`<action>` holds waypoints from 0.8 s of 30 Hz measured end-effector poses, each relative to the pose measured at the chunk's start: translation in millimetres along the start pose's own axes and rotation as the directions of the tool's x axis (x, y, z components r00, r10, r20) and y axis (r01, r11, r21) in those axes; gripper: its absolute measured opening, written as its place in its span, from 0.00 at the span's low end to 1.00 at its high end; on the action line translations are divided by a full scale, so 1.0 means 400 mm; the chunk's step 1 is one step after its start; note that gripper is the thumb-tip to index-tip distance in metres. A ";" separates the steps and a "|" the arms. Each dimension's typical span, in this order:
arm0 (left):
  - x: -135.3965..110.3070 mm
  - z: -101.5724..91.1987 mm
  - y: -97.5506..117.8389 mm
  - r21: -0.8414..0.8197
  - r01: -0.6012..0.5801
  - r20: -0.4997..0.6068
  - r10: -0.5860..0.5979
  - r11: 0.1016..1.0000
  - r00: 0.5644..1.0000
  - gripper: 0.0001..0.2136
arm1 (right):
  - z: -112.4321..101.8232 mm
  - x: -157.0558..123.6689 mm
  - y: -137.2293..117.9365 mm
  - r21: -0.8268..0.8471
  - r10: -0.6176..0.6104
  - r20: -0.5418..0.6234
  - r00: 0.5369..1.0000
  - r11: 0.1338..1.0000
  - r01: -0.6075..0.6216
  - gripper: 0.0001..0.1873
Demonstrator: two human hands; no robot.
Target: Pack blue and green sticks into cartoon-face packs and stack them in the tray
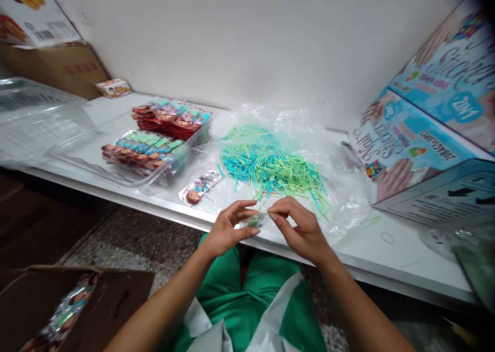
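Observation:
Over the table's front edge my left hand holds a small clear packet with something green inside, between thumb and fingers. The thumb and forefinger of my right hand pinch together at the packet's right end; whether they grip its film or a thin stick is too small to tell. Just beyond the hands lies a heap of thin green and blue plastic sticks on a clear plastic bag. One flat printed sachet rests on the table to the left of the heap.
A clear plastic tray at left holds stacked printed sachets. Blue printed boxes stand at right, near a rubber band. An open carton with sachets sits below left. Cardboard boxes and clear trays occupy the far left.

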State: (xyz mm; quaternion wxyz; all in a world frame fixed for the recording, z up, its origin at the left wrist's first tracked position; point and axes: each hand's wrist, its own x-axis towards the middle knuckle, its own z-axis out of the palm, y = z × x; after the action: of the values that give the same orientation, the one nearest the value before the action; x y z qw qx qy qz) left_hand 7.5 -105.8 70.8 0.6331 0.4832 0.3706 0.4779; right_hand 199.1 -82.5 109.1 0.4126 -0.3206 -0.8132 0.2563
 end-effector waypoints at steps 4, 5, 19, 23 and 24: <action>0.000 -0.003 -0.007 0.001 -0.018 0.003 0.018 1.000 1.000 0.26 | -0.006 0.002 -0.009 0.008 0.059 -0.065 0.996 0.998 -0.059 0.04; 0.000 -0.003 -0.011 0.010 -0.030 -0.001 0.030 1.000 1.000 0.24 | -0.007 0.004 -0.011 0.014 0.070 -0.073 0.995 0.997 -0.069 0.03; -0.017 -0.243 0.209 0.371 -0.245 -0.464 0.407 0.896 0.787 0.16 | -0.016 0.002 0.036 0.092 0.366 -0.151 0.918 0.930 -0.355 0.06; 0.006 -0.477 0.350 0.632 -0.274 -0.545 0.666 0.725 0.509 0.18 | -0.005 -0.019 0.064 0.067 0.445 -0.085 0.892 0.895 -0.440 0.08; 0.015 -0.534 0.375 0.661 -0.203 -0.573 0.661 0.722 0.485 0.18 | 0.000 -0.023 0.068 0.058 0.456 -0.064 0.888 0.890 -0.453 0.09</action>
State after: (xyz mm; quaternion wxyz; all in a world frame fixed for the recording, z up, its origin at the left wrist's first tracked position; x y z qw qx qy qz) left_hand -226.6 -33.8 160.3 0.1053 0.4535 0.5773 0.6708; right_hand 211.8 -71.1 86.0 0.3782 -0.5029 -0.6938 0.3503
